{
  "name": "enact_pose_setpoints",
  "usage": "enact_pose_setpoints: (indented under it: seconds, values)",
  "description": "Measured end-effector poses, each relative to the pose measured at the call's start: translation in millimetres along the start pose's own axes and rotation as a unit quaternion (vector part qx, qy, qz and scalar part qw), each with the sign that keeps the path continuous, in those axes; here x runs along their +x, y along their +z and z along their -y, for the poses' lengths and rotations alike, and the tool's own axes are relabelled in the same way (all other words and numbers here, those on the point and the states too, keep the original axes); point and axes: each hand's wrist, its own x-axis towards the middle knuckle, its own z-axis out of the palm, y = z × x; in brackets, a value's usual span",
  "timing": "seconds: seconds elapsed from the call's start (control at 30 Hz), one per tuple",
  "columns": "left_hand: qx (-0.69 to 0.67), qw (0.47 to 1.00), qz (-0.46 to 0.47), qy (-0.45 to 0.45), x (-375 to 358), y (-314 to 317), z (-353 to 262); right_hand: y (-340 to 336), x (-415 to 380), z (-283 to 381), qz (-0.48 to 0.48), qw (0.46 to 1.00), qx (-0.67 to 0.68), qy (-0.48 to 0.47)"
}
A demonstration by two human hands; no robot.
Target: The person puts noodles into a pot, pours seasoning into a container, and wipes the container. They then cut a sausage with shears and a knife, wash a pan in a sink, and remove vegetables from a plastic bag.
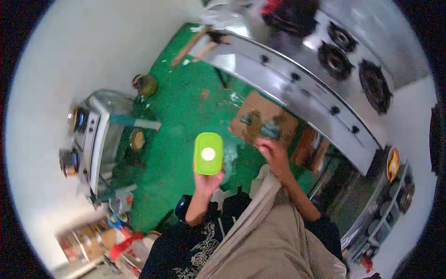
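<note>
My left hand [210, 181] holds a food container [208, 165] with a lime-green lid, gripping it from its near end. A round white patch marks the middle of the lid, and the container's walls are mostly hidden beneath it. Further right, my right hand [275, 156] is raised above a sheet of cardboard on the floor. Its fingers look curled but are blurred, so whether anything is in them cannot be made out. Beige cloth [265, 223] runs over my front up to beside the right wrist.
A steel stove counter [288, 93] with black burners [335, 61] stretches across the upper right. On the green floor [172, 107] lies stained cardboard [246, 104]. A white table [103, 139] stands left, boxes [86, 237] lower left, and a dish rack [385, 211] right.
</note>
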Motion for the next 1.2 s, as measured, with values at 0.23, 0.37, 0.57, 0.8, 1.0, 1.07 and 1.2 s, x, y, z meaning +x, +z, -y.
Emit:
enact_pose_setpoints:
  seconds: [0.23,0.37,0.57,0.8,1.0,1.07,1.2]
  values:
    - [0.011,0.981,0.014,0.194,-131,10,-131,218,26,285,0.179,0.866,-0.215,-0.414]
    - [0.074,0.961,0.053,0.26,-212,-33,-224,359,15,326,0.193,0.8,-0.24,-0.515]
    - [-0.032,0.934,0.135,0.329,-276,-102,-336,494,9,365,0.283,0.696,-0.244,-0.613]
    - [-0.09,0.869,0.025,0.485,-295,-148,-482,675,60,403,0.374,0.652,-0.15,-0.641]
    - [0.1,0.751,0.098,0.645,-295,-183,-618,814,134,448,0.441,0.664,-0.055,-0.601]
    - [-0.025,0.811,-0.01,0.584,-295,-199,-650,855,151,462,0.469,0.666,-0.051,-0.578]
    - [-0.151,0.847,-0.02,0.51,-316,-214,-723,923,173,483,0.5,0.71,-0.006,-0.496]
